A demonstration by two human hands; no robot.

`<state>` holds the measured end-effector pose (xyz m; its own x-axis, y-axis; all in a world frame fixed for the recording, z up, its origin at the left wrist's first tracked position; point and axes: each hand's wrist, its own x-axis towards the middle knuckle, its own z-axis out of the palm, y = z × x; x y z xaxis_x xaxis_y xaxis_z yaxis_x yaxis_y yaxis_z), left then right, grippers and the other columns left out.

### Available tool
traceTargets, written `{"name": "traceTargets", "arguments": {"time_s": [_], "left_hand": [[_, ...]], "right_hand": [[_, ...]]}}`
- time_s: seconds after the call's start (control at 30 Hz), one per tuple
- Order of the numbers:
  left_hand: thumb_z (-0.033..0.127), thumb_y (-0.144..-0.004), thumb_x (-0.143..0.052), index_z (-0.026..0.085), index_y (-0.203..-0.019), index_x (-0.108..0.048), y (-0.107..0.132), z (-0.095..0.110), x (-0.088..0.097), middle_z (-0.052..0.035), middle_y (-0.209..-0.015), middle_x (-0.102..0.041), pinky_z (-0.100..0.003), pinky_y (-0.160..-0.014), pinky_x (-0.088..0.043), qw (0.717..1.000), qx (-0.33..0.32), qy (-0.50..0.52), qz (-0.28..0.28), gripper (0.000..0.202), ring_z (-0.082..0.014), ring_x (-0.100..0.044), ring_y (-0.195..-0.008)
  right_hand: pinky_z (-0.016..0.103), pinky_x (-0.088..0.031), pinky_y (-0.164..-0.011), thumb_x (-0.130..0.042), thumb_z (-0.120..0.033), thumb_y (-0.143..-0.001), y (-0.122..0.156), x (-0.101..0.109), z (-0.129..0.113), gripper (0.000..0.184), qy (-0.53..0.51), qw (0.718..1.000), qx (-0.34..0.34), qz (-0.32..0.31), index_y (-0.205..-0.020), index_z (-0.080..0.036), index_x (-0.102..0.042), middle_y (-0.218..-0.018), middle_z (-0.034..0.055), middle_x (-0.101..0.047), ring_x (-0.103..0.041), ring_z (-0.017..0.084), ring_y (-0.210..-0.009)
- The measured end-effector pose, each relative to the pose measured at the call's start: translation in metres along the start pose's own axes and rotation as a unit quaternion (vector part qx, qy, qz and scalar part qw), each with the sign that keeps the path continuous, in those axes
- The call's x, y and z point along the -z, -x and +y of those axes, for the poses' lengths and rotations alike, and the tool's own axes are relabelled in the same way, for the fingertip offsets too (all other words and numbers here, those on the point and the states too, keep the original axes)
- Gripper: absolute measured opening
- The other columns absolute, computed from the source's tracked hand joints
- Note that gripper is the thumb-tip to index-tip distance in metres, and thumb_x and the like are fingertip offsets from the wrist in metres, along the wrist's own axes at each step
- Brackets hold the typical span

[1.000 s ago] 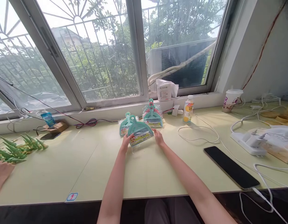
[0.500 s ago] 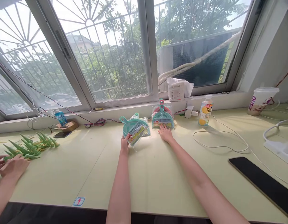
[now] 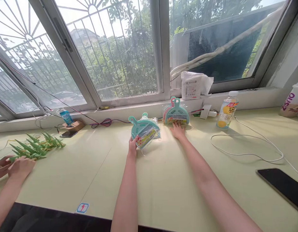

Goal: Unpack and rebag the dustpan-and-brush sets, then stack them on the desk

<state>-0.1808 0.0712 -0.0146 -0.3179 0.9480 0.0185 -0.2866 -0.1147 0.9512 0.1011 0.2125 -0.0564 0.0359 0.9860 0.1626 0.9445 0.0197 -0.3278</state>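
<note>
My left hand [image 3: 132,146] is closed on the lower left edge of a plastic-wrapped teal dustpan and brush set [image 3: 144,130]. That set leans tilted over the table, with another teal handle [image 3: 145,116] showing behind it. My right hand [image 3: 178,130] lies with fingers spread against the label of a second teal dustpan set [image 3: 177,113]. This one stands near upright by the window ledge, and a pink dustpan [image 3: 172,101] shows partly behind it. Grey-blue brush bristles are visible through both wrappers. How many sets are stacked is hidden.
Another person's hands [image 3: 20,167] work at green pointed pieces [image 3: 30,146] on the left. A drink bottle [image 3: 227,111], white cable [image 3: 247,154] and black phone [image 3: 283,187] are to the right. Bundled wires [image 3: 101,122] and a white package [image 3: 194,86] line the window side.
The view has shifted, so things on the right sit farther right. The teal set under my right hand stands more upright, its handle now beside the pink one. My left hand keeps its hold.
</note>
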Motion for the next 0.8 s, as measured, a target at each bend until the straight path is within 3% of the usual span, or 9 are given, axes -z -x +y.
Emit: {"name": "traceTargets", "arguments": {"time_s": [0.37, 0.5, 0.67, 0.8], "left_hand": [[0.042, -0.067, -0.074, 0.022, -0.107, -0.059, 0.0, -0.001, -0.001, -0.006, -0.101, -0.07, -0.033, -0.074, -0.054, 1.0, 0.003, -0.01, -0.012, 0.047, -0.0228, -0.067, -0.089], [0.042, -0.067, -0.074, 0.021, -0.108, -0.06, -0.002, -0.002, 0.0, -0.0061, -0.098, -0.07, -0.032, -0.069, -0.054, 1.0, 0.006, -0.016, -0.014, 0.048, -0.0227, -0.068, -0.085], [0.04, -0.066, -0.075, 0.021, -0.107, -0.06, -0.003, -0.002, -0.002, -0.0062, -0.096, -0.07, -0.031, -0.066, -0.054, 1.0, 0.012, -0.023, -0.009, 0.048, -0.0218, -0.068, -0.082], [0.04, -0.065, -0.075, 0.02, -0.107, -0.06, -0.001, -0.001, -0.005, -0.0069, -0.097, -0.07, -0.03, -0.066, -0.053, 0.999, 0.015, -0.027, -0.018, 0.049, -0.0222, -0.067, -0.082]], "right_hand": [[0.061, -0.015, -0.109, -0.028, -0.034, -0.094, 0.001, 0.001, -0.002, 0.054, -0.013, 0.999, 0.002, 0.04, -0.146, -0.018, -0.028, -0.157, 0.0089, -0.011, -0.005, 0.027, -0.144], [0.057, -0.021, -0.108, -0.033, -0.025, -0.091, 0.004, 0.004, -0.004, 0.048, -0.037, 0.996, 0.008, 0.081, -0.139, -0.018, -0.039, -0.154, 0.0105, -0.024, -0.018, 0.027, -0.14], [0.046, -0.026, -0.105, -0.034, -0.014, -0.087, 0.007, 0.007, -0.004, 0.042, -0.089, 0.981, 0.005, 0.174, -0.122, -0.019, -0.056, -0.14, 0.0094, -0.046, -0.038, 0.024, -0.127], [0.042, -0.026, -0.104, -0.035, -0.009, -0.083, 0.01, 0.008, -0.003, 0.041, -0.131, 0.967, -0.008, 0.216, -0.111, -0.018, -0.063, -0.132, 0.0095, -0.052, -0.044, 0.023, -0.119]]}}
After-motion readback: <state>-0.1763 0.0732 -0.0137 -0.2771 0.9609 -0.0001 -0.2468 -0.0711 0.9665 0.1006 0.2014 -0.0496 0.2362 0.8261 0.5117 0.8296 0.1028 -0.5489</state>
